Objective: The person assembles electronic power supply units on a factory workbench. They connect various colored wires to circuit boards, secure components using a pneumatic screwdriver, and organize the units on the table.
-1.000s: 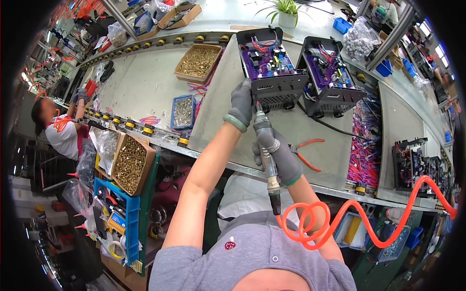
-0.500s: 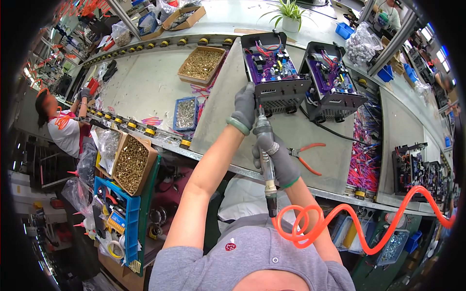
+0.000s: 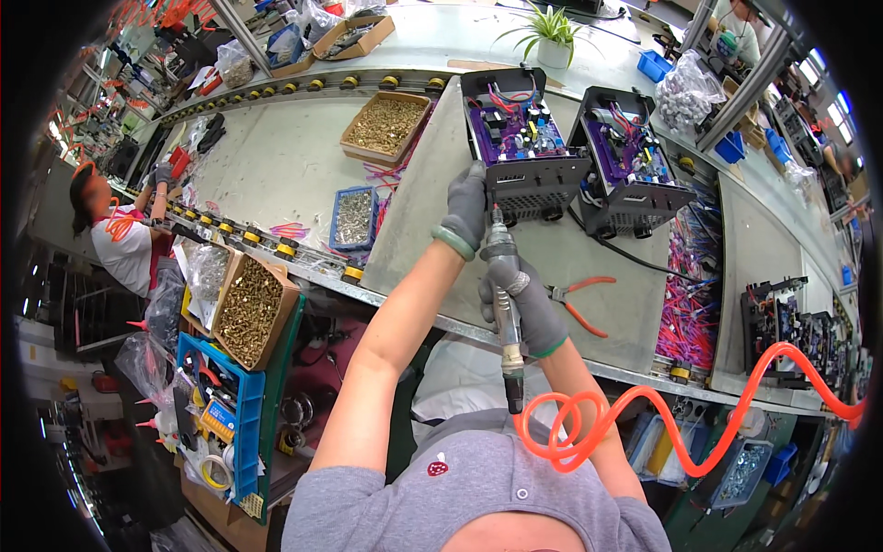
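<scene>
My gloved right hand is wrapped round an air screwdriver, with an orange coiled hose trailing from its lower end. The driver's tip points at the near panel of an uncovered black metal case that carries a purple circuit board. Whether tip and panel touch cannot be told. At the near left corner of that case, my gloved left hand grips its edge, fingertips partly hidden. A second, similar case stands just to the right. Orange-handled pliers lie on the worktop, right of my right hand.
A cardboard box of brass-coloured screws and a blue bin of silver screws sit left of the cases. Pink and purple cable ties lie to the right. Another box of screws stands lower left. A person works at far left.
</scene>
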### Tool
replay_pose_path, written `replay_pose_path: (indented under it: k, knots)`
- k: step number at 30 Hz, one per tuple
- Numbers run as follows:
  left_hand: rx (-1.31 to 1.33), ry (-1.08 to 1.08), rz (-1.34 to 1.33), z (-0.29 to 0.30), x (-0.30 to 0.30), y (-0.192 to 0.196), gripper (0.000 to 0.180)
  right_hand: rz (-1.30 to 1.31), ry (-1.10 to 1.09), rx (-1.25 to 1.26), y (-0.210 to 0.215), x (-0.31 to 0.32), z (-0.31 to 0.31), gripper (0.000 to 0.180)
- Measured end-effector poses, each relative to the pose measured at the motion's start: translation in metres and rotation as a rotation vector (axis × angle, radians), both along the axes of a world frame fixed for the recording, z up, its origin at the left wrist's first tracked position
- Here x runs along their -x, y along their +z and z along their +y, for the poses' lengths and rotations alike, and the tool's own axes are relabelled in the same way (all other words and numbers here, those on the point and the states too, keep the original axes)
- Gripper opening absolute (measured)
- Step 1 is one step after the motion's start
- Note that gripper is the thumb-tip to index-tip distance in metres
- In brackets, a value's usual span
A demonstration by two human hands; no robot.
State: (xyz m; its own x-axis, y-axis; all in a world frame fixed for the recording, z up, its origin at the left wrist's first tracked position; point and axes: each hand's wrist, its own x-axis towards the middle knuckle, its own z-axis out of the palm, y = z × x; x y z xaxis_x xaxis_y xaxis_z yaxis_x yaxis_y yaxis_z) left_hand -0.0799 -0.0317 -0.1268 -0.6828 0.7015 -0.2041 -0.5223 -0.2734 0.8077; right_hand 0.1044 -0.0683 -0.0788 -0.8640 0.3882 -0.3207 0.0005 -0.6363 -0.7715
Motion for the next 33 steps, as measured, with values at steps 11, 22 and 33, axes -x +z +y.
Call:
replay_pose_path:
  k: [11,22,33]
  knots:
    - [0.015,-0.032,0.094,0.001,0.013,-0.020,0.032,0.050,-0.002,0.049,0.001,-0.001,-0.002,0.053]
    - [0.092,-0.048,0.194,-0.006,0.004,-0.002,0.036,-0.056,0.130,-0.047,-0.011,-0.082,0.016,0.059]
    - [0.097,-0.047,0.199,-0.003,0.006,-0.005,0.031,-0.177,0.143,-0.103,-0.010,-0.106,0.008,0.063]
